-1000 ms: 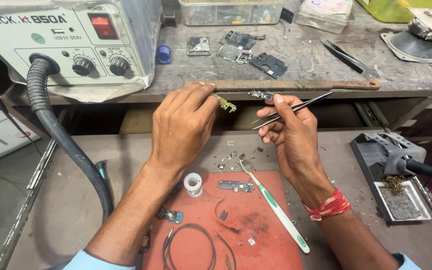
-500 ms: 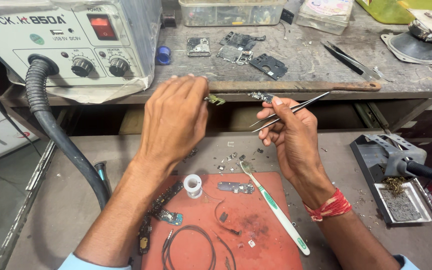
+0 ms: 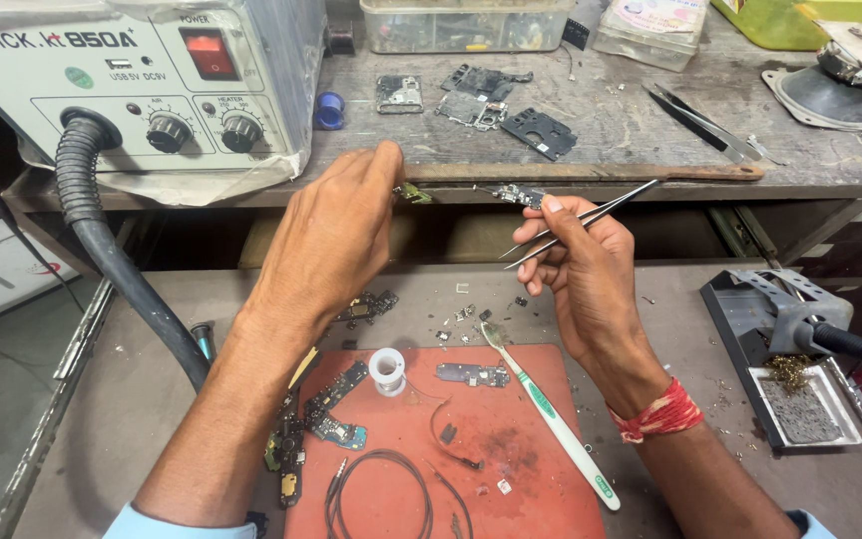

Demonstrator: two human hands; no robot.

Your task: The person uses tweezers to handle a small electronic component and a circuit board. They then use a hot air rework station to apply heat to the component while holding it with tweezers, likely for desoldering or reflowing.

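Tweezers (image 3: 591, 218) first: we see our right hand (image 3: 591, 284) closed around them, their long axis slanting from upper right down to lower left, tips aimed back toward the palm side. That same hand pinches a small dark circuit piece (image 3: 519, 195) at the fingertips. Just to its left, a short gap apart, our left hand (image 3: 336, 235) grips a tiny greenish component (image 3: 413, 192) between thumb and forefinger. The two parts face each other at the same height, in front of the shelf edge (image 3: 650, 172), above the desk (image 3: 670, 399). Below lie the red mat (image 3: 511, 449), a toothbrush (image 3: 546, 409) and a solder spool (image 3: 387, 370), untouched.
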